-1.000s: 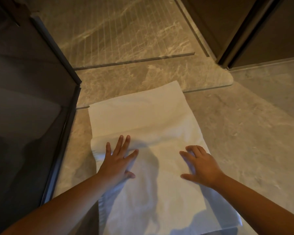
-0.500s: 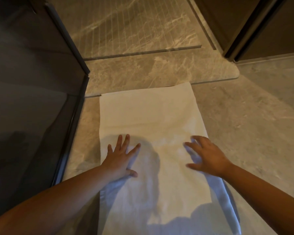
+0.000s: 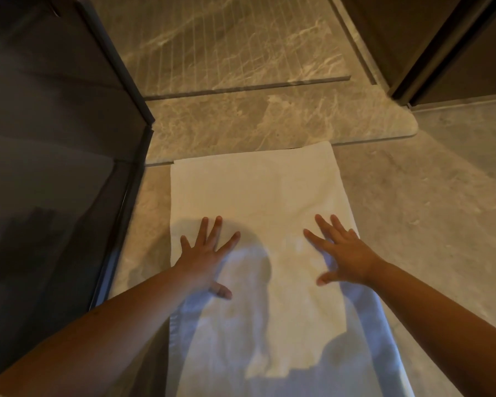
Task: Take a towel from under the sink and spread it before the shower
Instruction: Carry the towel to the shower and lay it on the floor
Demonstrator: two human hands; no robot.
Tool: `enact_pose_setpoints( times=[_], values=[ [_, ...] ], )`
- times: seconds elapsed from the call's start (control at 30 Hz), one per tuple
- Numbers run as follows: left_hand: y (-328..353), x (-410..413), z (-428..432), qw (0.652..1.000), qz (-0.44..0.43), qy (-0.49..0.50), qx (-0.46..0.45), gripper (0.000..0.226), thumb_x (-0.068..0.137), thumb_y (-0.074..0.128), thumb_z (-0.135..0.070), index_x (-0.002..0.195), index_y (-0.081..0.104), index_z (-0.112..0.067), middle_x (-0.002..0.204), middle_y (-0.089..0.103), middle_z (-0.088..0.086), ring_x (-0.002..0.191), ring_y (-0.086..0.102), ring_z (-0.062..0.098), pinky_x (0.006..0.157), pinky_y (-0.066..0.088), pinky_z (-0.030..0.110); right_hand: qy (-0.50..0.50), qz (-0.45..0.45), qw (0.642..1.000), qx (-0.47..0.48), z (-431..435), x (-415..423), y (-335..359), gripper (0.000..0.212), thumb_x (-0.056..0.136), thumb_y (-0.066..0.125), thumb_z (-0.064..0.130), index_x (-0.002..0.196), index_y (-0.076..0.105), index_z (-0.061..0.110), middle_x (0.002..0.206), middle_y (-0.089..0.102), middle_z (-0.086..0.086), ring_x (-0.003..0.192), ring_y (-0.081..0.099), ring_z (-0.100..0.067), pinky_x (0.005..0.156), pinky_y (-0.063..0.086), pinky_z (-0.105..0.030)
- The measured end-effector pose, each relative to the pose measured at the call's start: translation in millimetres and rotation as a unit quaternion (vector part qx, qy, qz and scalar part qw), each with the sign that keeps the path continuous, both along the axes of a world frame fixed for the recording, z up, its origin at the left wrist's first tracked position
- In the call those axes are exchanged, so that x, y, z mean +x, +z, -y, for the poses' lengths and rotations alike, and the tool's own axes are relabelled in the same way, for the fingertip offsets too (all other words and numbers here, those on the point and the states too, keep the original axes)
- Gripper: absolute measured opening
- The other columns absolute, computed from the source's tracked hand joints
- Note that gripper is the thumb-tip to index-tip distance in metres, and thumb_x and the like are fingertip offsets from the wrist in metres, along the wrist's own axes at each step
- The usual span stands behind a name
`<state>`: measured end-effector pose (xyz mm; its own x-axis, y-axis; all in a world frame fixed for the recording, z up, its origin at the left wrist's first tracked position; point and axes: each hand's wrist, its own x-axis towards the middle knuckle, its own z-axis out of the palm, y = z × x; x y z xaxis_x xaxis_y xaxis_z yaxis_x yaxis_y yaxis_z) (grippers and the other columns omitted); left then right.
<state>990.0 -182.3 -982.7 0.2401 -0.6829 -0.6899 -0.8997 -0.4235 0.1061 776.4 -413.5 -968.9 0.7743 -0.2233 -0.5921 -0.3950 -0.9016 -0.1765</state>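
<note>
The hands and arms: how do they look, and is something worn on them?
The left hand and the right hand are bare, on bare forearms. No glove, ring, watch or bracelet shows, and no sleeve covers the parts in view.

Dim, warm light from overhead; bluish shadows of head and arms fall across the white cloth towel (image 3: 255,190); wide-angle bending at edges; slight blur.

Plain white towel (image 3: 255,196) crossed by bluish shadow; beige-grey marble floor (image 3: 427,210) with pale veining; shower floor (image 3: 226,44) scored by thin white parallel lines; dark smoky glass panel (image 3: 46,138)
</note>
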Motion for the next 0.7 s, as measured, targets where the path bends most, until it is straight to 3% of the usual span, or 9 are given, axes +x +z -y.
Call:
enact_pose_setpoints(
  times=[0.2,0.7],
  values=[
    [-0.9,-10.0,-15.7,0.999,-0.029,0.002,0.035,0.137,0.048,0.066,-0.076,0.119,-0.046,-0.038,0.123,-0.06,0.007,0.109,-0.054,0.036,0.097,0.001,0.076,-0.002,-0.025,1.0,0.009,-19.1,-13.1,-9.4,0.125,0.059,0.061,0.071,0.128,-0.033,0.028,0.138,-0.044,-0.001,0.129,-0.037,-0.034,0.109,0.005,-0.062],
    [-1.3,8.8,-24.7,0.999,-0.018,0.034,0.026,0.135,0.041,0.062,-0.083,0.116,-0.046,-0.048,0.12,-0.064,-0.002,0.112,-0.055,0.03,0.097,0.002,0.077,0.004,-0.016,1.0,0.022,-18.1,14.4,-7.9,0.124,0.06,0.067,0.066,0.128,-0.031,0.032,0.137,-0.043,0.002,0.129,-0.037,-0.034,0.108,0.001,-0.064]
  ],
)
